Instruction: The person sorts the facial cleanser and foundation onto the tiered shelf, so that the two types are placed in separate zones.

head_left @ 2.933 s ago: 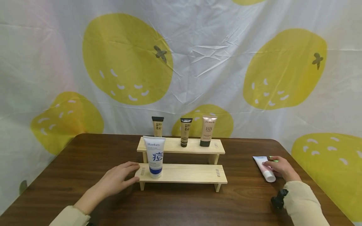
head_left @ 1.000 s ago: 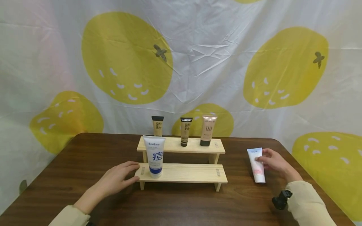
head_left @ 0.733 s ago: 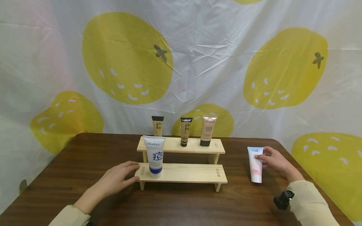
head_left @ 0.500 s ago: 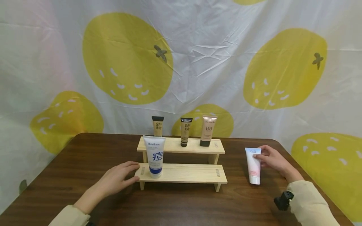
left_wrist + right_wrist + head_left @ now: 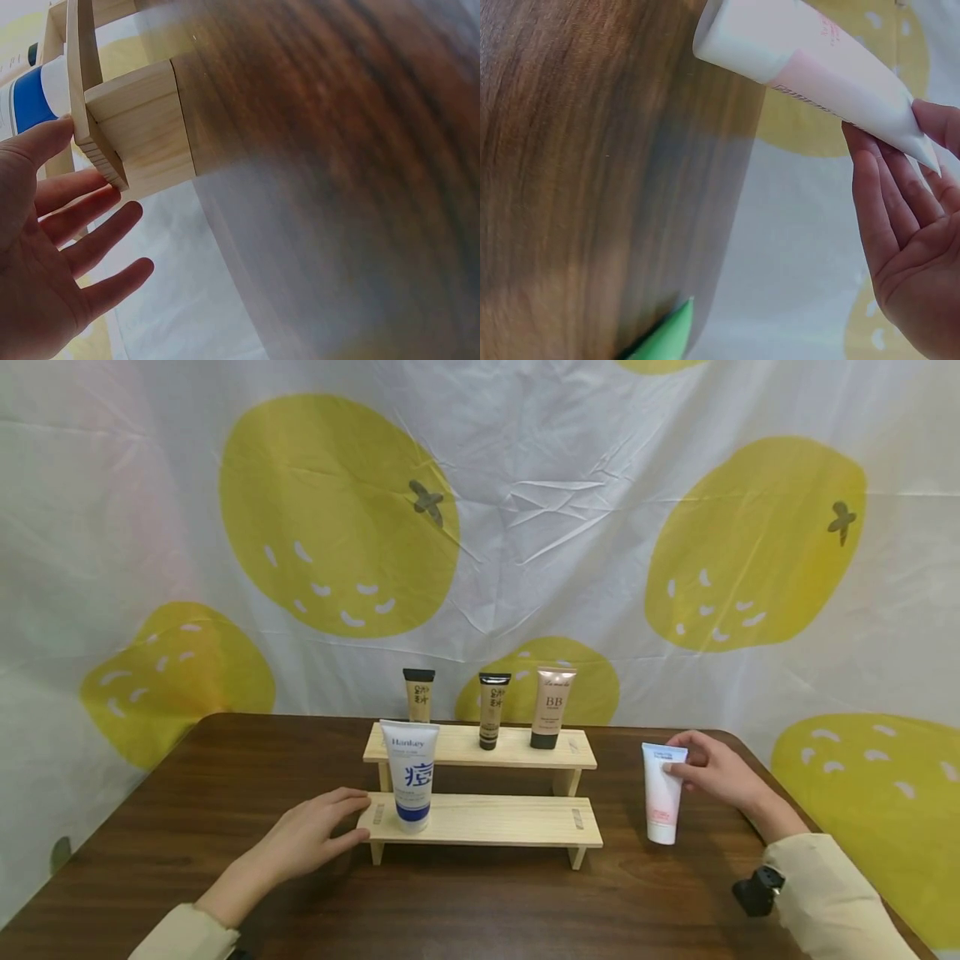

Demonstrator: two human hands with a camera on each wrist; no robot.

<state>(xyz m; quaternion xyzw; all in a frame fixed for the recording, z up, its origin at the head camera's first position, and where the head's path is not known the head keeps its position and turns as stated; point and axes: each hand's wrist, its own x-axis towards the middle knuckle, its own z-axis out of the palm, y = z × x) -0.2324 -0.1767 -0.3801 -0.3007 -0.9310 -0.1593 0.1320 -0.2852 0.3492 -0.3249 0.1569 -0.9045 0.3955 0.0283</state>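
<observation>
My right hand (image 5: 716, 772) pinches a white and pink squeeze tube (image 5: 663, 797) near its pale blue crimped end, thumb in front and fingers behind. The tube is nearly upright, cap down; the right wrist view shows its white cap (image 5: 739, 37) raised over the table. To the left, my left hand (image 5: 315, 827) rests at the left end of a two-tier wooden stand (image 5: 502, 821), fingers extended. In the left wrist view its thumb (image 5: 52, 141) and fingertips touch the lower board's end. A white and blue Hankey tube (image 5: 411, 777) stands on that board, beside this hand.
The upper board (image 5: 450, 742) carries a gold tube with black crimp (image 5: 418, 700), a similar dark-capped tube (image 5: 491, 714) and a pinkish BB cream tube (image 5: 551, 710). A green object (image 5: 667, 334) lies on the table below the right hand. A lemon-print cloth (image 5: 540, 568) hangs behind the table.
My right hand has picked up the white and pink tube from lying on the table, turned it upright and carried it left. The left hand has stayed at the stand.
</observation>
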